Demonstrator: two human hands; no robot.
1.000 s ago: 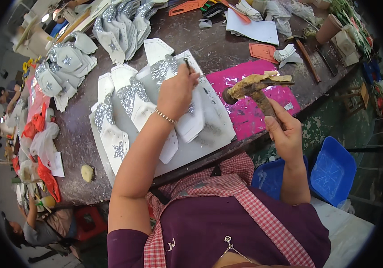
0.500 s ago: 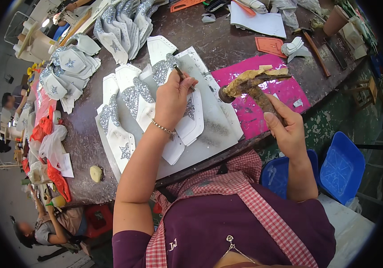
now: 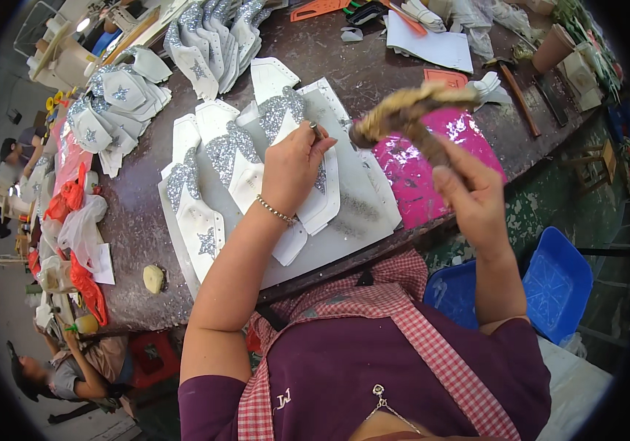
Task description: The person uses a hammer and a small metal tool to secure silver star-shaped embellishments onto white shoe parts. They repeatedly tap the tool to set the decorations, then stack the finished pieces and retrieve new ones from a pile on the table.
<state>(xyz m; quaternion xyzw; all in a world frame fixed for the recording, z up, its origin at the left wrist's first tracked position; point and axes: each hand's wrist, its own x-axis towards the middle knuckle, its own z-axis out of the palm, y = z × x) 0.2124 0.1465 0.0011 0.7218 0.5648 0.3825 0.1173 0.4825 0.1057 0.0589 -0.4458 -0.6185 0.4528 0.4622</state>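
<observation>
My left hand [image 3: 294, 165] is closed on a slim dark metal punch [image 3: 318, 130], resting over a white piece with silver glitter [image 3: 283, 109]. The punch's lower end is hidden by my fingers. My right hand [image 3: 476, 197] grips the handle of a hammer [image 3: 425, 110] whose head is bound in ragged yellow-brown wrapping. Slightly blurred, the hammer hangs to the right of the punch, apart from it. Under my left hand, several white and glitter pieces [image 3: 201, 213] with small holes along their edges lie overlapping on a pale board [image 3: 362, 195].
Stacks of similar glitter pieces [image 3: 216, 51] stand at the back left. A magenta sheet [image 3: 418, 180] lies right of the board. Another hammer [image 3: 519, 97] and a brown cup [image 3: 553, 48] are farther right. Blue bins [image 3: 559, 283] stand below the table. Another person [image 3: 83, 367] sits at lower left.
My left hand with the punch has shifted a little right and down along the piece. The hammer has swung slightly left toward the punch and is now blurred.
</observation>
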